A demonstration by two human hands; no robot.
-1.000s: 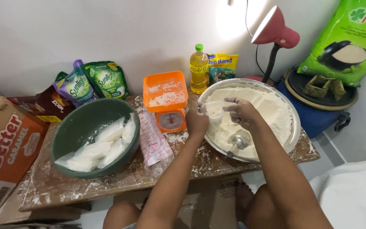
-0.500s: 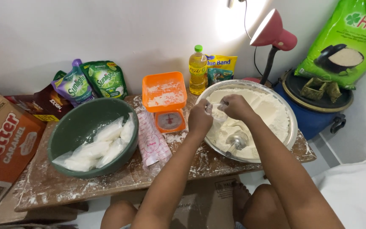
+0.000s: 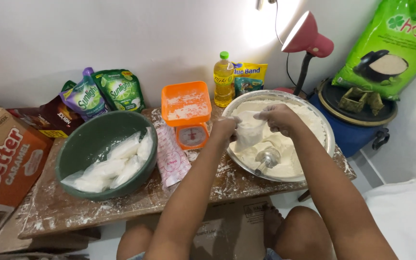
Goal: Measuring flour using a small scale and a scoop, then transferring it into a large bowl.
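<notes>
Both hands hold a small clear plastic bag point(image 3: 248, 132) partly filled with white flour, above the near left side of a large metal bowl point(image 3: 327, 135) of flour. My left hand point(image 3: 226, 129) grips the bag's left edge and my right hand point(image 3: 279, 118) grips its top right. A metal scoop point(image 3: 267, 159) lies in the flour just below the bag. An orange kitchen scale point(image 3: 187, 115), dusted with flour, stands left of the metal bowl.
A green bowl point(image 3: 80, 144) at the left holds several filled flour bags point(image 3: 114, 163). A stack of flat plastic bags point(image 3: 171, 156) lies between the bowls. Detergent pouches point(image 3: 107, 91), an oil bottle point(image 3: 223, 79), a red lamp point(image 3: 306, 41) and a cardboard box point(image 3: 3, 159) stand around the floury wooden table point(image 3: 73, 212).
My hands have drawn together and lifted the small bag, which now hangs fuller between them over the flour. The view has shifted slightly.
</notes>
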